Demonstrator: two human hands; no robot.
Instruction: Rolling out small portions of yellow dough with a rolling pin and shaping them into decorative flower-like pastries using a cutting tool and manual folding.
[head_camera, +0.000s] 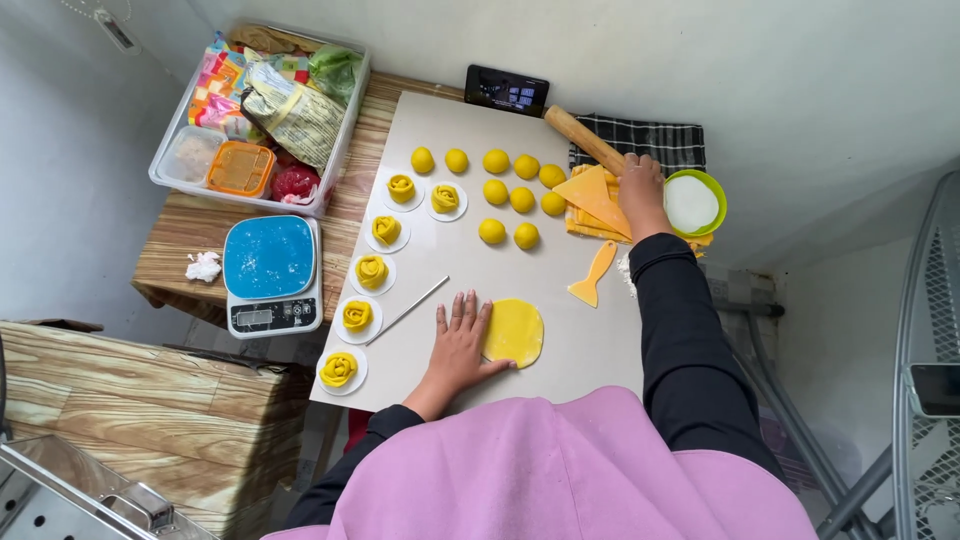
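bare board centre, dough balls behind
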